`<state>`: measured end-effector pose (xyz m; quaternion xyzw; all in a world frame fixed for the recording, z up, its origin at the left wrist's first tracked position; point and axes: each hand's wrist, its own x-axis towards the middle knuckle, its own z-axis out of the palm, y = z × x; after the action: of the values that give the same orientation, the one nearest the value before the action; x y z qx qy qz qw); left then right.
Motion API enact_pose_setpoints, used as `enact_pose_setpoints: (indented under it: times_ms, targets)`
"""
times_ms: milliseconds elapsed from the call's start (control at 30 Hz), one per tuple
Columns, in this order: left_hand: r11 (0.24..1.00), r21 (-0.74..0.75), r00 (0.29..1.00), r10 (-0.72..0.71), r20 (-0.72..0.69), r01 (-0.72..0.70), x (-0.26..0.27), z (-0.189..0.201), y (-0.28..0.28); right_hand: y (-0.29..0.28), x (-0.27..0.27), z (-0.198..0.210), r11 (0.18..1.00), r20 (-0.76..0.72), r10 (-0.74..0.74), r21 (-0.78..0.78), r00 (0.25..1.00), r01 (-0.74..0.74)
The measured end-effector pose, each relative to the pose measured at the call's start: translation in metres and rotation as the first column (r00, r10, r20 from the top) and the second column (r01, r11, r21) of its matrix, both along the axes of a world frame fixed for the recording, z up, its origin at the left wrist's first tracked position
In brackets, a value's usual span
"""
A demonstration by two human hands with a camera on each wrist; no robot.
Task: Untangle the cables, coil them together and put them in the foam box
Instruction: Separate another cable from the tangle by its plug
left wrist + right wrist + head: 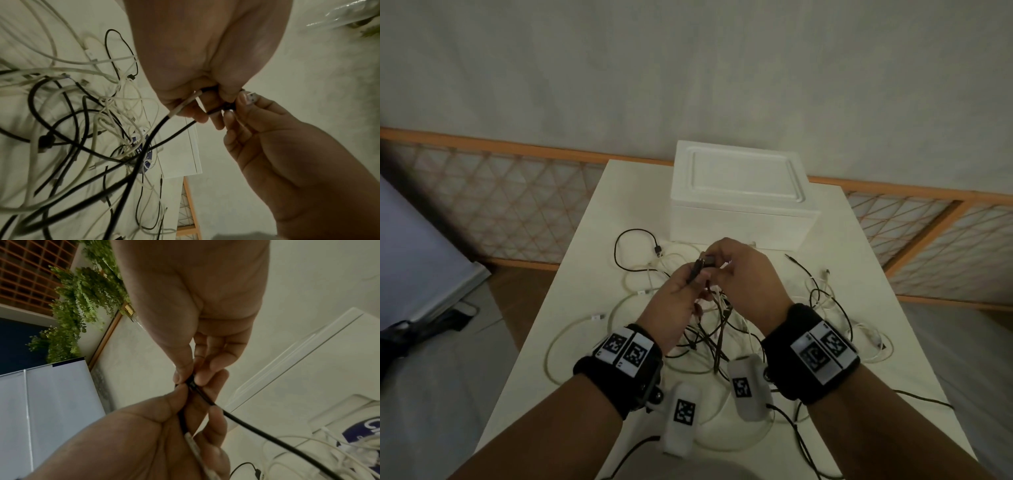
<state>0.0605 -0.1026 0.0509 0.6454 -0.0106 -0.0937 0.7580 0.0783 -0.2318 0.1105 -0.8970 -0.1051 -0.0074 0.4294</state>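
Observation:
Both hands are raised together over a tangle of black and white cables [722,329] on the white table [599,222]. My left hand [693,274] grips two cable ends: a black cable [156,129] and one with a white sleeve [185,104]. My right hand [717,263] pinches the black cable's plug [191,382] between thumb and fingertips, right against the left fingers [213,418]. Both held cables hang down into the tangle. The white foam box [743,192] stands behind the hands with its lid on.
Loose cable loops spread across the table to both side edges, with a black loop [633,246] at the far left. A wooden lattice rail [517,192] runs behind the table. A pale board [421,260] leans at the left, and green plants [82,296] hang on the wall.

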Motion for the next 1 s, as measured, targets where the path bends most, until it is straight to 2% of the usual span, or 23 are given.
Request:
enact_pose_setpoints:
  times_ms: [100, 200, 300, 400, 500, 600, 667, 733, 800, 933, 1000]
  targets:
    - [0.996, 0.094, 0.993, -0.012, 0.114, 0.001, -0.003, 0.004, 0.002, 0.002, -0.004, 0.000, 0.996, -0.038, -0.019, 0.085, 0.999, 0.022]
    - [0.990, 0.132, 0.977, -0.075, 0.200, 0.049, -0.006, 0.012, 0.004, 0.004, -0.004, 0.008, 0.995, -0.071, 0.075, 0.077, 0.995, -0.070]
    - [0.985, 0.120, 0.980, -0.142, 0.139, 0.125, -0.006, 0.012, 0.008, 0.006, -0.004, 0.018, 0.984, -0.081, 0.166, 0.072, 0.983, -0.161]
    - [0.985, 0.055, 0.985, -0.164, 0.053, 0.161, -0.008, 0.015, 0.013, 0.012, -0.006, 0.020, 0.985, -0.050, 0.167, 0.049, 0.985, -0.164]
    - [0.990, 0.051, 0.991, -0.134, 0.001, 0.133, -0.006, 0.015, 0.021, 0.019, -0.009, 0.015, 0.984, 0.009, 0.152, 0.092, 0.988, -0.152]
    - [0.998, -0.053, 0.999, -0.023, -0.048, 0.020, -0.002, 0.018, 0.025, 0.018, -0.009, 0.006, 0.984, 0.020, 0.068, 0.162, 0.997, -0.071]
    - [0.971, -0.231, 0.993, 0.042, -0.112, -0.067, 0.002, 0.022, 0.025, 0.015, -0.009, -0.003, 0.992, -0.082, 0.079, 0.104, 0.994, -0.070]
    - [0.903, -0.417, 0.988, 0.044, -0.150, -0.103, 0.003, 0.029, 0.027, 0.015, -0.010, -0.015, 0.982, -0.169, 0.176, -0.030, 0.970, -0.184]
    - [0.840, -0.531, 0.986, 0.025, -0.163, -0.109, 0.003, 0.031, 0.031, 0.015, -0.012, -0.023, 0.950, -0.195, 0.264, -0.119, 0.945, -0.290]
    - [0.794, -0.597, 0.983, -0.002, -0.182, -0.109, 0.000, 0.031, 0.041, 0.014, -0.012, -0.025, 0.919, -0.321, 0.361, -0.038, 0.876, -0.392]
    - [0.813, -0.556, 0.974, 0.060, -0.219, -0.175, 0.002, 0.032, 0.053, 0.008, -0.011, -0.021, 0.900, -0.304, 0.374, -0.111, 0.876, -0.422]
